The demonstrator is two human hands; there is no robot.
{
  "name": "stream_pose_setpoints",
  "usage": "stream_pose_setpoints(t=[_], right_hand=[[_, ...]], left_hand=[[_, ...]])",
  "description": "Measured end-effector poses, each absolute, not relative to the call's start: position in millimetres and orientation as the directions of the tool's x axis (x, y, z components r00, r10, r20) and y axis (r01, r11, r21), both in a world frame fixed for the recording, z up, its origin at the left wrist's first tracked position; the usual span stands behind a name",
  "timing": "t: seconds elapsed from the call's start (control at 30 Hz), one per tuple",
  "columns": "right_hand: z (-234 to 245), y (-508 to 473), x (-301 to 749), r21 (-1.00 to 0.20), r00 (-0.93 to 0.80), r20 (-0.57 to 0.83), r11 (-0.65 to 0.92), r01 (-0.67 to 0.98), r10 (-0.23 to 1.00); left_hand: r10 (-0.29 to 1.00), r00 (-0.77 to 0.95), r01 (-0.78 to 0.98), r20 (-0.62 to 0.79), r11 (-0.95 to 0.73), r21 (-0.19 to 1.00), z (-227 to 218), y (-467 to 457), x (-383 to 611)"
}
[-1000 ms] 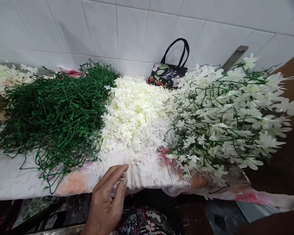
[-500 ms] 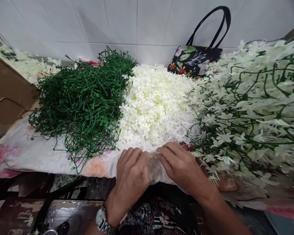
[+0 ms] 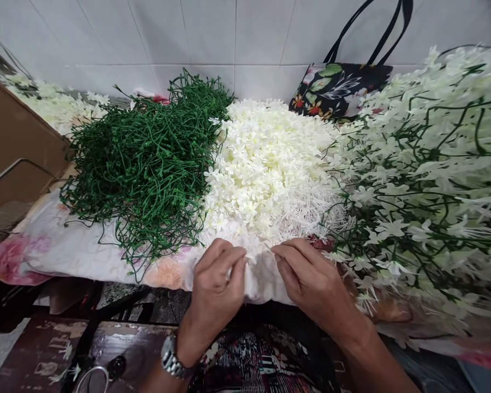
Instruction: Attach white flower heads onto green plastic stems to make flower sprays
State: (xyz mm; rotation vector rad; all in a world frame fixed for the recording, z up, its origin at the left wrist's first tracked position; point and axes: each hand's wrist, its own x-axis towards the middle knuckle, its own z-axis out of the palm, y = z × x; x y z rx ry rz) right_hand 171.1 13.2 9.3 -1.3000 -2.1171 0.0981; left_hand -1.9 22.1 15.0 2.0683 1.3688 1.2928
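My left hand and my right hand meet at the front edge of the floral cloth. They are just below a heap of loose white flower heads and thin white plastic stamens. The fingers of each hand are pinched together on a small white flower piece, which is too small to make out clearly. A wristwatch sits on my left wrist. A tangle of bare green stems lies left of the white heap. Finished sprays of white flowers on green stems are piled on the right.
A black floral bag leans against the white tiled wall behind the heaps. A brown cardboard box stands at the left, with more white flowers behind it. Below the cloth's edge is a dark, cluttered surface.
My right hand came into view and joined my left at the cloth's edge. Both hands went from spread on the cloth to pinching small white pieces. The view moved closer and lower.
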Motion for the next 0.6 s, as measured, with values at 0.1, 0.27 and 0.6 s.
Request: stream_pose_setpoints(t=[0.1, 0.27, 0.6], right_hand=[[11, 19, 164, -0.34, -0.371, 0.473, 0.555, 0.759, 0.799], [14, 36, 149, -0.194, -0.549, 0.358, 0.636, 0.747, 0.755], [21, 35, 148, -0.558, -0.383, 0.465, 0.6, 0.573, 0.798]], left_hand=[[0.936, -0.095, 0.285, 0.339, -0.3, 0.91, 15, 18, -15], [0.978, -0.162, -0.322, -0.132, 0.074, 0.944, 23, 15, -20], [0.928, 0.086, -0.702, -0.362, 0.314, 0.639, 24, 9, -23]])
